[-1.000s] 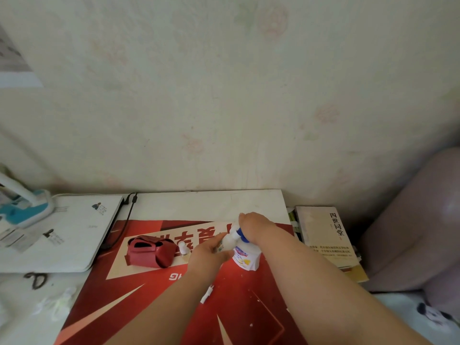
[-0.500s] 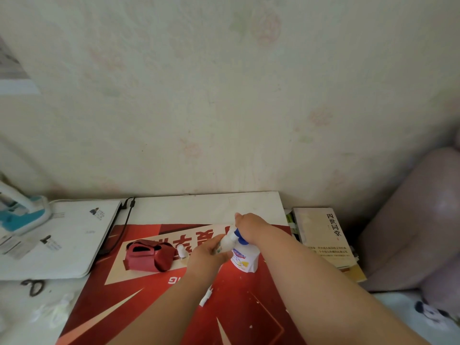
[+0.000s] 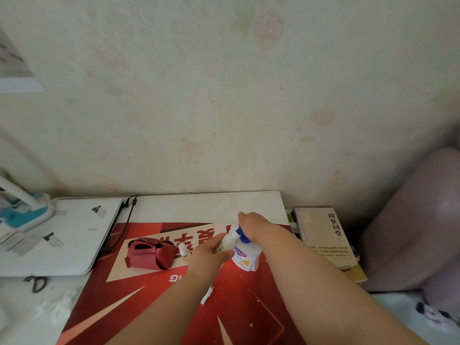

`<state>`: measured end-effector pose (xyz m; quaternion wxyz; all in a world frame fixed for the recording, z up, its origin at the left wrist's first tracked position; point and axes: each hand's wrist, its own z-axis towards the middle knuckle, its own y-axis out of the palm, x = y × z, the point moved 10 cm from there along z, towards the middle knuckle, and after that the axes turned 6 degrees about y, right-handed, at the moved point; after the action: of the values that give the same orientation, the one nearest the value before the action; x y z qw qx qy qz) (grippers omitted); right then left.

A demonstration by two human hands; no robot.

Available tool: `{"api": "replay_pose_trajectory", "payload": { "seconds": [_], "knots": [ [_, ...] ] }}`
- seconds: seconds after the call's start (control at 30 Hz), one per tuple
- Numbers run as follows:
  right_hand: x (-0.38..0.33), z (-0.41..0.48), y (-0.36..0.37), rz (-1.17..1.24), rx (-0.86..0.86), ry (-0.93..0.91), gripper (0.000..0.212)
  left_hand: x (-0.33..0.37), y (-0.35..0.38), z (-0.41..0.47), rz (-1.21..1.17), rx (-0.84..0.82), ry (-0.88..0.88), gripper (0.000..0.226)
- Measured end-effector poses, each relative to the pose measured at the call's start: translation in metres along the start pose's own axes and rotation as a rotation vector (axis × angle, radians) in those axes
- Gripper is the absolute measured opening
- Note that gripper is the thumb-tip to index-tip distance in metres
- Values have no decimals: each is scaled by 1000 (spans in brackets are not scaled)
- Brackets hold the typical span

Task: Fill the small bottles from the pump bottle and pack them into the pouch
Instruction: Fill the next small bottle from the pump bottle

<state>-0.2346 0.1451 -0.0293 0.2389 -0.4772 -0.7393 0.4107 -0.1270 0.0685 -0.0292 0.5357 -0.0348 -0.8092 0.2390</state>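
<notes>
Right now, in the head view, the left hand (image 3: 207,256) grips a small bottle (image 3: 227,242), its fingers wrapped round the lower body. The bottle's long axis runs up and to the right out of that grip, with its mouth at the white spout (image 3: 232,229) of the pump bottle (image 3: 245,258). The pump bottle stands upright just right of the grip, touching or nearly touching the held bottle. The right hand (image 3: 254,225) curls down over its blue pump head, so the filling step looks to be in hand.

On the other side of the left hand, a second small bottle (image 3: 182,251) lies just beside the red pouch (image 3: 149,252). Packing would probably fall to the left hand, which is the nearer one. A small white piece (image 3: 206,294), possibly a cap, lies below the left wrist.
</notes>
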Motion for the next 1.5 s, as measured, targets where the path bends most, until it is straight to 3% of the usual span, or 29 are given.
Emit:
{"api": "replay_pose_trajectory", "payload": {
  "seconds": [0.53,1.5],
  "knots": [
    [-2,-1,1,16,-17,13,58,0,-1,-1,1,5,5,47],
    [-8,2,3,-165,-87,-45,47,0,2,-1,-64,6,-14,52]
  ]
}}
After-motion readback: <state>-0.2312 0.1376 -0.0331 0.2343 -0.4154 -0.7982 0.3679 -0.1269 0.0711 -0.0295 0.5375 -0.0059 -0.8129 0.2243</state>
